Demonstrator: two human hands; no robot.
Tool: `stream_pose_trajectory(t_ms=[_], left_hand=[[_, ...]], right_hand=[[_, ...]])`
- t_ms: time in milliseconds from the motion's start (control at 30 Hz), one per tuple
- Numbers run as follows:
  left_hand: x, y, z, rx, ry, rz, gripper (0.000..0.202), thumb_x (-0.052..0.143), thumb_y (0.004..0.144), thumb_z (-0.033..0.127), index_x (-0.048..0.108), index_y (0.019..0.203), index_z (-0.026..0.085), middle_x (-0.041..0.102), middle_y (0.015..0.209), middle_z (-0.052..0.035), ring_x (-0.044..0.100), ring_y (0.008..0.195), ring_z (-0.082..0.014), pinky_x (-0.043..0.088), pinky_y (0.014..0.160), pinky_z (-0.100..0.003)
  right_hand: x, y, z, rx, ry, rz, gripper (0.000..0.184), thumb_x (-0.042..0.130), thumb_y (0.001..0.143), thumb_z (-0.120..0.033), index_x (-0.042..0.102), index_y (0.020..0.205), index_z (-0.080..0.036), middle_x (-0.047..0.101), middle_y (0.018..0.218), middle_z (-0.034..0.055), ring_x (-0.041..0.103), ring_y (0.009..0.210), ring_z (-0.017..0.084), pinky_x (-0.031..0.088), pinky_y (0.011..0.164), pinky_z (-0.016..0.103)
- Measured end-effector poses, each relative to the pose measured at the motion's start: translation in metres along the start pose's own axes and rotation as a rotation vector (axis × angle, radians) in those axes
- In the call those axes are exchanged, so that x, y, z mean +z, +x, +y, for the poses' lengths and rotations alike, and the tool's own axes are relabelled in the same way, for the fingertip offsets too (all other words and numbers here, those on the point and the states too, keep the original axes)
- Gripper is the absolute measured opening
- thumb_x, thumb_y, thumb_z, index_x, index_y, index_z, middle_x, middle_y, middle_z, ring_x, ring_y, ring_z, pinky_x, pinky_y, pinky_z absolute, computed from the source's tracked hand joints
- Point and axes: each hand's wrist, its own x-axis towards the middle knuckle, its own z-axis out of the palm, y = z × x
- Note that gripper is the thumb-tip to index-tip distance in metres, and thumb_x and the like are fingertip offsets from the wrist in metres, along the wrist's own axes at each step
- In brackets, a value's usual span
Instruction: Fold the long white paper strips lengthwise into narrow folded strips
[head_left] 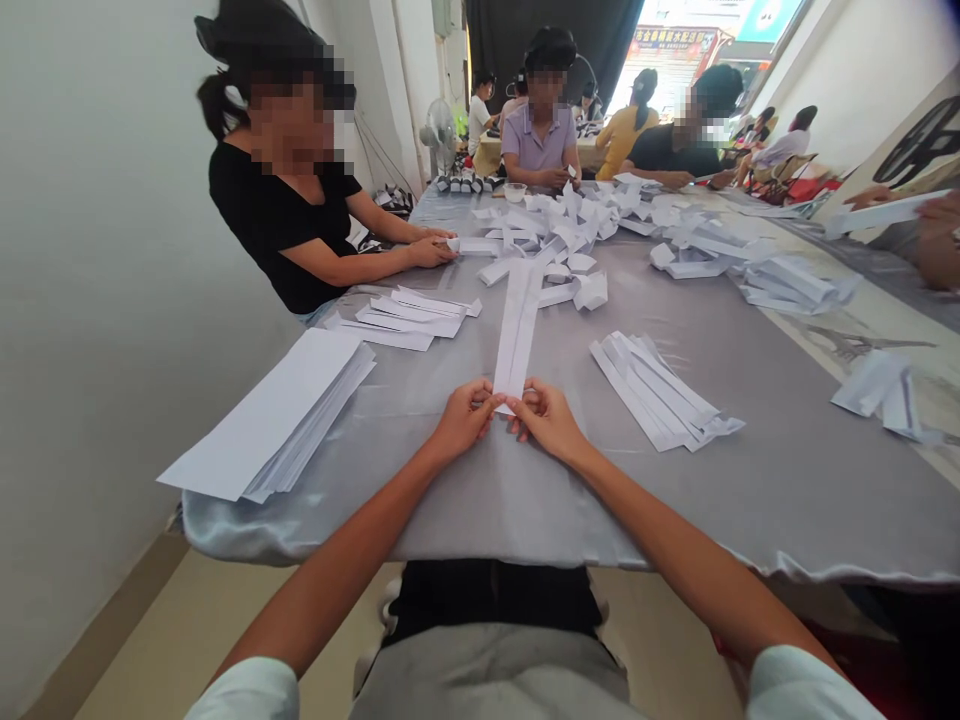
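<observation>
A long, narrow folded strip of white paper (517,325) lies lengthwise on the grey satin tablecloth (465,480), running away from me. My left hand (465,418) pinches the strip's near left corner. My right hand (546,415) pinches its near right corner, fingers curled, and the two hands almost touch. To the left lies a stack of flat white sheets (274,415). To the right sits a fanned pile of folded strips (660,392).
A person in a black top (289,225) sits at the left with folded strips (409,318) before them. Other people sit at the far end behind heaps of folded paper (585,225). More paper piles (795,282) line the right side. A white wall runs along the left.
</observation>
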Motion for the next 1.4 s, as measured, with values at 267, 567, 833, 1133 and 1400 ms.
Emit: stream_pose_trajectory(t_ms=[267, 567, 833, 1133, 1400], left_hand=[[0.002, 0.001, -0.004, 0.006, -0.013, 0.038, 0.041, 0.073, 0.090, 0.059, 0.062, 0.092, 0.019, 0.055, 0.057, 0.0061, 0.050, 0.037, -0.0102, 0.040, 0.035, -0.020], [0.005, 0.002, -0.002, 0.028, -0.045, 0.063, 0.045, 0.075, 0.089, 0.056, 0.063, 0.105, 0.016, 0.073, 0.094, -0.0082, 0.069, 0.061, -0.0148, 0.056, 0.042, -0.023], [0.003, 0.006, -0.008, -0.064, -0.215, 0.306, 0.048, 0.077, 0.085, 0.045, 0.047, 0.113, 0.020, 0.071, 0.100, -0.0066, 0.071, 0.062, -0.0146, 0.057, 0.046, -0.023], [-0.011, 0.010, -0.002, -0.127, -0.285, 0.538, 0.042, 0.076, 0.070, 0.026, 0.057, 0.107, 0.020, 0.067, 0.089, -0.0023, 0.062, 0.069, -0.0134, 0.049, 0.047, -0.019], [-0.012, 0.008, -0.001, 0.017, -0.146, 0.469, 0.010, 0.059, 0.070, 0.025, 0.065, 0.068, 0.018, 0.052, 0.064, 0.0020, 0.043, 0.056, -0.0102, 0.036, 0.044, -0.020]], right_hand=[[-0.003, 0.002, 0.000, 0.013, 0.024, 0.006, 0.049, 0.080, 0.084, -0.057, 0.052, 0.108, -0.025, 0.067, 0.071, -0.0065, 0.062, 0.052, 0.012, 0.056, 0.044, 0.022], [-0.002, 0.001, 0.002, -0.049, -0.063, 0.050, 0.041, 0.070, 0.092, -0.058, 0.056, 0.112, -0.025, 0.062, 0.071, -0.0069, 0.058, 0.051, 0.012, 0.051, 0.043, 0.022], [-0.003, -0.003, -0.002, -0.080, -0.141, 0.071, 0.035, 0.065, 0.097, -0.054, 0.058, 0.118, -0.027, 0.061, 0.070, -0.0056, 0.053, 0.048, 0.014, 0.046, 0.047, 0.028], [-0.001, -0.005, -0.002, -0.093, -0.184, 0.053, 0.034, 0.063, 0.098, -0.053, 0.059, 0.118, -0.026, 0.062, 0.071, -0.0045, 0.053, 0.049, 0.014, 0.045, 0.049, 0.029], [-0.002, 0.003, -0.003, 0.030, 0.081, 0.201, 0.062, 0.073, 0.088, -0.060, 0.047, 0.133, -0.027, 0.071, 0.090, -0.0016, 0.063, 0.055, 0.013, 0.051, 0.043, 0.024]])
